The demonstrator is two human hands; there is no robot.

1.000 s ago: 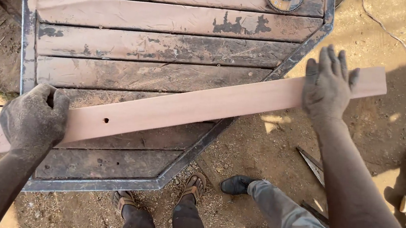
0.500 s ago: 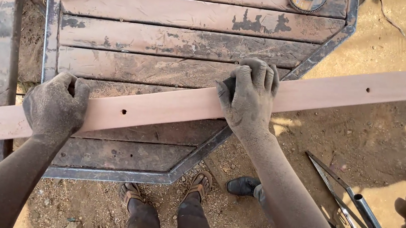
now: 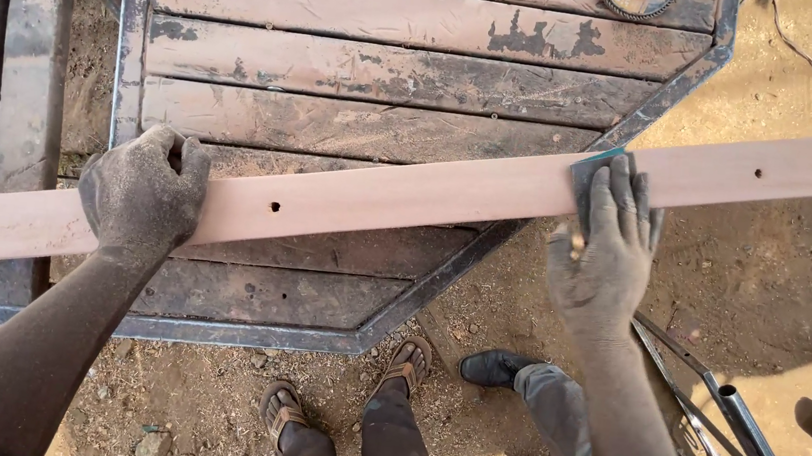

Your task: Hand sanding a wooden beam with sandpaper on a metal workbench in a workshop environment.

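We sand a long pale reddish wooden plank (image 3: pixel 399 197) lying on the dusty slatted metal-framed surface (image 3: pixel 392 76).
Its long axis runs 8 to 2 o'clock; our left hand (image 3: pixel 141 192) clamps it, our right hand (image 3: pixel 604 254) presses a dark sanding pad (image 3: pixel 588 172) on it.

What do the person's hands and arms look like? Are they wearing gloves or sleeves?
No gloves and no sleeves. The left hand and right hand are bare, and both, along with the forearms, are coated in fine dust. I see no watch or rings.

One head-worn camera looks steeply down, close above the plank (image 3: pixel 409 198).
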